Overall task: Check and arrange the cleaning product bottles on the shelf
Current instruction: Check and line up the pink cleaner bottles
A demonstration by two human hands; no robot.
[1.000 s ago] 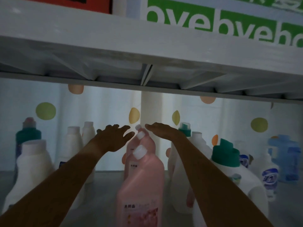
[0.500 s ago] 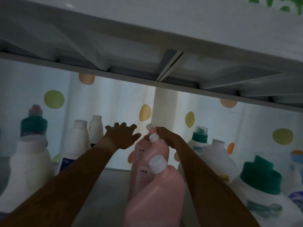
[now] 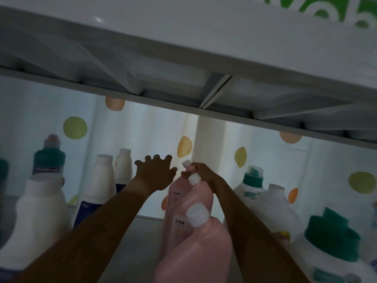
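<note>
— What are you wearing on your arms?

— No sleeves reach into view. Both forearms are bare from the bottom edge up to the wrists.

— Gloves, rings, a watch?

— My left hand (image 3: pixel 156 175) is bare, wrist too, no band or strap. My right hand (image 3: pixel 205 174) looks bare as well, though the dim light hides fine detail like nails.

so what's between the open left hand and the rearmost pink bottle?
Nothing: head view shows only a narrow bare gap between left hand and rearmost pink bottle, gripped at the neck by right hand.
</note>
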